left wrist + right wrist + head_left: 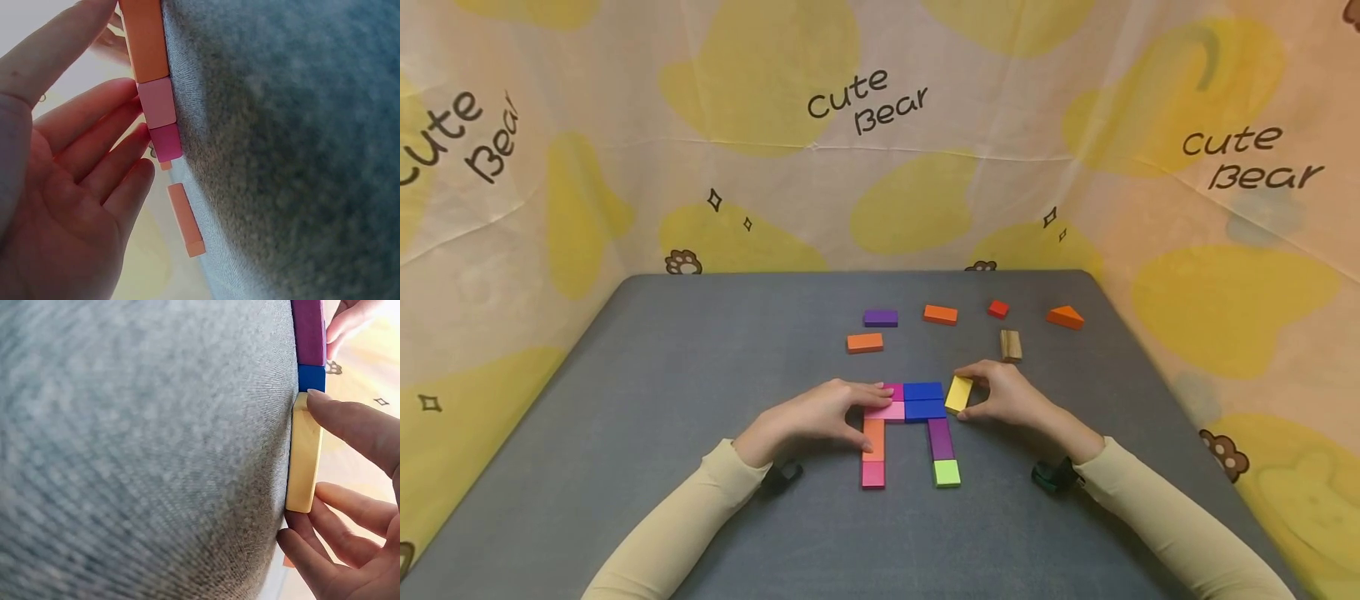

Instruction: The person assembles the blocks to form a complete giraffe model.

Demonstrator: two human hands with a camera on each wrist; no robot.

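Note:
Flat on the table lies a figure of coloured blocks: two blue blocks (923, 409) side by side, a pink block (887, 412), a magenta block (165, 142), and two legs. The left leg is an orange block (873, 433) ending in a pinkish-red block (873, 475). A purple block (941, 439) and a lime green block (947, 473) form the right leg. My left hand (827, 415) rests with fairly straight fingers on the pink blocks, its thumb at the orange block. Between thumb and fingers, my right hand (1009, 395) pinches a yellow block (304, 456), tilted beside the blue ones.
Behind the figure lie a purple block (881, 318), two orange blocks (941, 315), a small red block (997, 309), an orange triangular block (1065, 317) and a wood-grain block (1011, 345). A printed cloth (880, 192) hangs around the grey table (700, 333).

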